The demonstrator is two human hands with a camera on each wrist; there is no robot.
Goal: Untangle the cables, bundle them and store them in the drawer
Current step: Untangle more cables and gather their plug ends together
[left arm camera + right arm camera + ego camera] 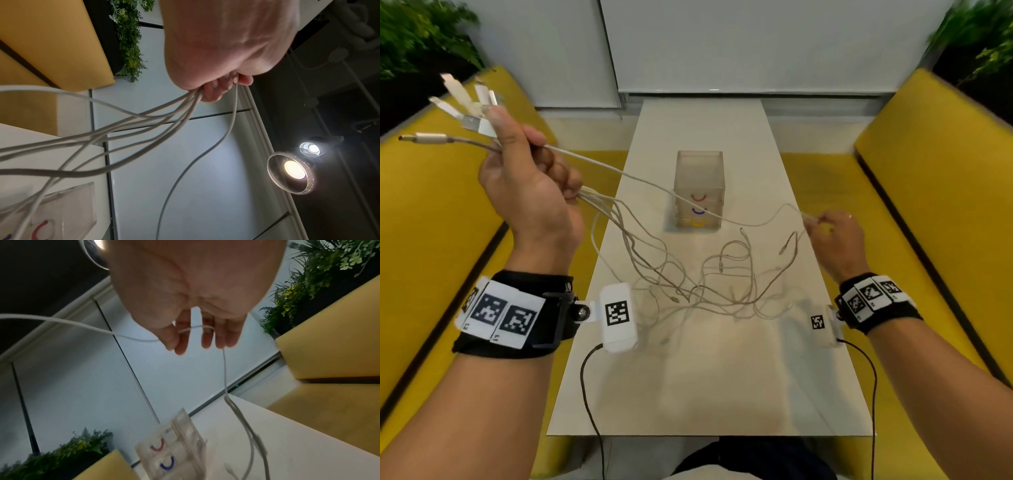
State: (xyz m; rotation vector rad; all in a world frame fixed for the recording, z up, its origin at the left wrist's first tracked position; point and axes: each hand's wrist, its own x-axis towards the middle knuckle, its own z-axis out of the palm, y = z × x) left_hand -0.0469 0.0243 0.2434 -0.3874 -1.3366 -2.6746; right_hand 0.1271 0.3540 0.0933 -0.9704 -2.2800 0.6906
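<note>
My left hand is raised over the left bench and grips several white cables near their plug ends, which fan out above the fist. Their loose lengths hang down into a tangle on the white table. One cable stretches from the left fist across to my right hand, which pinches it between thumb and fingers above the table's right edge. The clear drawer unit, with red, blue and yellow handles, stands in the middle of the table with its drawers closed.
Yellow benches flank the table on both sides. Green plants sit behind the bench backs. A white wall panel closes the far end. Black leads from the wrist cameras trail over the near table edge.
</note>
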